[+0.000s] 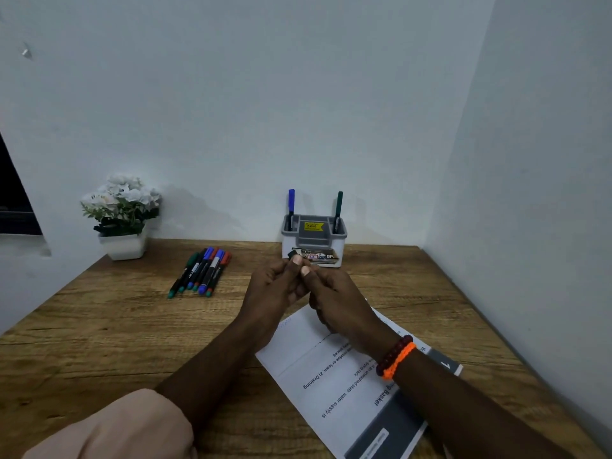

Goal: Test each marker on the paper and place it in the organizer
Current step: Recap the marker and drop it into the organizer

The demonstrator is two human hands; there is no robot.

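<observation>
At desk centre, head view: left hand (pixel 275 286) and right hand (pixel 334 303) meet above paper (pixel 331 369), both pinching one marker (pixel 294 254); only dark end shows past left fingertips (pixel 297 260), colour unclear. Capping or uncapping: cannot tell. Organizer (pixel 314 241) at back against wall holds two done: blue marker (pixel 291 207) in left slot, green marker (pixel 338 210) in right slot. Loose markers (pixel 200 273) lie in row left of hands, roughly six, untested by look. Judgement: task about quarter through, third marker in hand.

Both hands (pixel 276 283) (pixel 334 298) gripping 1 marker (pixel 294 254) (dark cap) above paper (pixel 308 356).
</observation>
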